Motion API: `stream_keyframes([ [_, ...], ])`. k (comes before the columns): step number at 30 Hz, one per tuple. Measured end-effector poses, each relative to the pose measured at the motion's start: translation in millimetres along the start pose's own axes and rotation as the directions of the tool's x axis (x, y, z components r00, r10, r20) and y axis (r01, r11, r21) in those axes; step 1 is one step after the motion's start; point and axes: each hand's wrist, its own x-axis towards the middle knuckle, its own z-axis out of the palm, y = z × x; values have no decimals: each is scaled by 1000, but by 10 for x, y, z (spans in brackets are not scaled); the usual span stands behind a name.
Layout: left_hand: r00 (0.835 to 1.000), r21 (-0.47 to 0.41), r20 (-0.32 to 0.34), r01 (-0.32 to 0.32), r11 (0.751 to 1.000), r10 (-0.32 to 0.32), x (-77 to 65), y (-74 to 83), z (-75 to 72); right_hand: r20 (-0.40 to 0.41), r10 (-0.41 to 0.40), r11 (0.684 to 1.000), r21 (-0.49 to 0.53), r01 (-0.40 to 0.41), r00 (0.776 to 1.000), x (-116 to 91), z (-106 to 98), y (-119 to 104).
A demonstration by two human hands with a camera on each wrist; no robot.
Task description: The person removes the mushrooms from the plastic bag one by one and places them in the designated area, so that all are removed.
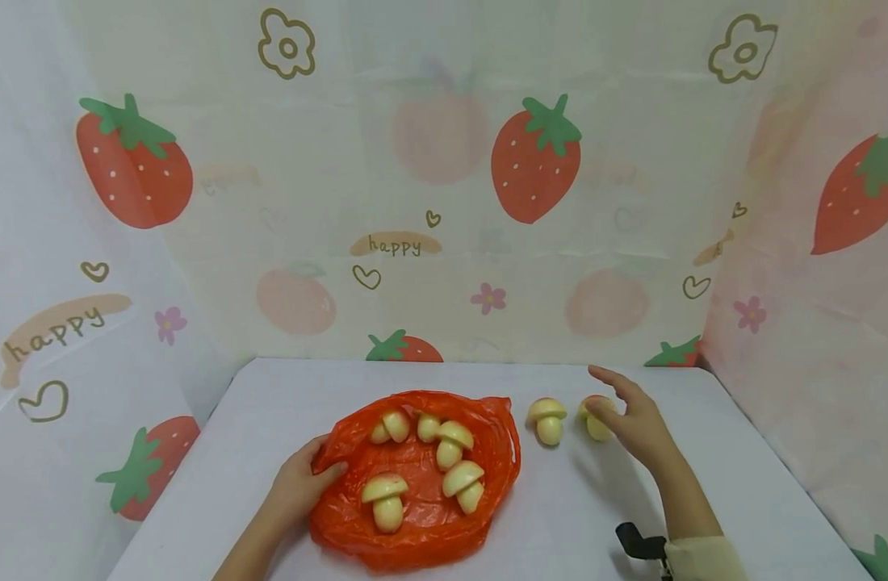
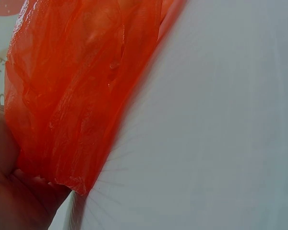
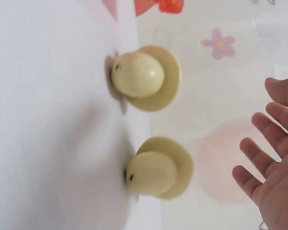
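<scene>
A red plastic bag lies spread open on the table, with several pale mushroom-shaped pieces inside it. My left hand holds the bag's left rim, the thumb on the inner side and the fingers outside. The left wrist view shows the crinkled bag against that hand. Two more mushroom pieces stand to the right of the bag, one nearer it and one farther right. My right hand hovers by the farther one, partly covering it, fingers extended. In the right wrist view the hand is apart from both pieces.
The white table is enclosed by a hanging cloth printed with strawberries and flowers. A black device is strapped near my right sleeve.
</scene>
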Motion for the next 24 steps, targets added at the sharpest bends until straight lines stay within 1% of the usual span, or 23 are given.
stream_keyframes([
  [5, 1000, -16, -1, 6, 1000, -6, 1, -20, 3, -2, 2, 999, 41, -2, 1000, -57, 64, -177],
  [8, 1000, -22, -1, 7, 1000, -7, 2, -25, 3, 0, -13, 999, 52, 13, 1000, -80, 116, -280],
  [10, 1000, -21, 2, 6, 1000, -6, 5, -31, 5, 2, -32, 999, 43, 32, 999, -93, 153, -340],
  [13, 1000, -23, 4, 3, 1000, -3, 10, -36, 5, -5, -84, 996, 32, 84, 996, -110, 205, -428],
  [18, 1000, -17, 4, 0, 1000, 0, 14, -42, 4, -13, -164, 985, 58, 165, 986, -131, 281, -584],
  [24, 1000, -11, 7, -4, 1000, 4, 14, -31, 2, -2, -203, 976, 84, 203, 979, -163, 392, -775],
])
